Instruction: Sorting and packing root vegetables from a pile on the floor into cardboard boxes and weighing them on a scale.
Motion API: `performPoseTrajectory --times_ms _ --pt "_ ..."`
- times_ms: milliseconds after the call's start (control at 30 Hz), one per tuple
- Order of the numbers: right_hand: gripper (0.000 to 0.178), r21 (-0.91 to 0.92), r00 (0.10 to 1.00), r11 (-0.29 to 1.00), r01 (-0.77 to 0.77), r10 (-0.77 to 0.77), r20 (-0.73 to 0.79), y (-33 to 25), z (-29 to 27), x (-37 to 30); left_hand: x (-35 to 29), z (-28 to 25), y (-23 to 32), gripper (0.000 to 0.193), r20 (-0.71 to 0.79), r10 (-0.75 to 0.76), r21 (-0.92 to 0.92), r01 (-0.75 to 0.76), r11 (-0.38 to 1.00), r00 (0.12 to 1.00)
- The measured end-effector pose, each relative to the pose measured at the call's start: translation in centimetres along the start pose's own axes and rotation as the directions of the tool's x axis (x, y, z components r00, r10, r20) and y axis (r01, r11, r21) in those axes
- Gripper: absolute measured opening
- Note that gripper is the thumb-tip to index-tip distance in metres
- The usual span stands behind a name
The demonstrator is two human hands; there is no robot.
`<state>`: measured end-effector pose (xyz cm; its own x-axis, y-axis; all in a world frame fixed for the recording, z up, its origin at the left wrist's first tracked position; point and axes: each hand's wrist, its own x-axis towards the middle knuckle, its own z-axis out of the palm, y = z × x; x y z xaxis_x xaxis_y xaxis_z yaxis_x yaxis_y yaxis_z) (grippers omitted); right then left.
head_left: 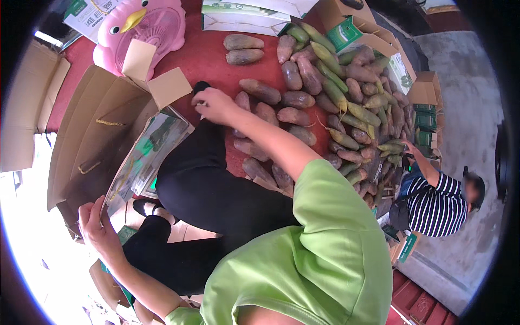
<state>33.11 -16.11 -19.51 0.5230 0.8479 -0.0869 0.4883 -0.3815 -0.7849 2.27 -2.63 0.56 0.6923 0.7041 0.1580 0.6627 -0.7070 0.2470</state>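
Note:
My left hand (pixel 96 227) is closed on the near edge of a tall cardboard box (pixel 81 141) with yellow rope handles. A glossy panel (pixel 142 154) with green print runs along the box's side by my knee. Over the lower end of my black trouser leg, my right hand (pixel 214 105) has its fingers curled downward beside a black shoe (pixel 201 86). What those fingers hold, if anything, is hidden. Just right of it, thick elongated root vegetables (pixel 260 91), mostly reddish-brown, lie loosely on a red surface (pixel 208 38).
A large heap of green and reddish-brown root vegetables (pixel 346 103) spreads to the right. At the far left stands a pink duck-faced plastic basket (pixel 141 32). Printed cartons (pixel 244 19) line the back. A person in a striped shirt (pixel 437 206) reaches into the heap's right end.

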Motion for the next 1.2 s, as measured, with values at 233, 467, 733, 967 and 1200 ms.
performPoseTrajectory --times_ms 233,467,733,967,1200 --pt "0.019 -0.138 0.96 0.983 -0.122 0.081 -0.268 11.2 -7.1 -7.1 0.1 0.3 -0.8 0.025 -0.003 0.05 -0.015 -0.05 0.999 0.999" --pt "0.024 -0.18 0.78 0.779 -0.6 0.521 -0.347 22.3 -11.6 -16.5 -0.3 0.5 -3.0 0.023 -0.015 0.114 -0.016 -0.114 0.993 0.993" --pt "0.036 -0.488 0.574 0.429 -0.76 0.796 -0.194 29.6 -13.3 -26.6 -0.4 1.0 -3.6 0.023 0.0 0.137 -0.017 -0.137 0.99 0.991" --pt "0.057 -0.246 0.601 0.549 -0.799 0.742 -0.296 28.7 -12.4 -25.0 -0.6 0.9 -2.9 0.023 -0.051 0.136 0.028 -0.135 0.99 0.989" --pt "0.044 -0.521 0.546 0.419 -0.744 0.831 -0.11 27.8 -13.6 -24.9 -0.3 1.3 -1.6 0.026 -0.037 0.104 0.03 -0.103 0.994 0.994"
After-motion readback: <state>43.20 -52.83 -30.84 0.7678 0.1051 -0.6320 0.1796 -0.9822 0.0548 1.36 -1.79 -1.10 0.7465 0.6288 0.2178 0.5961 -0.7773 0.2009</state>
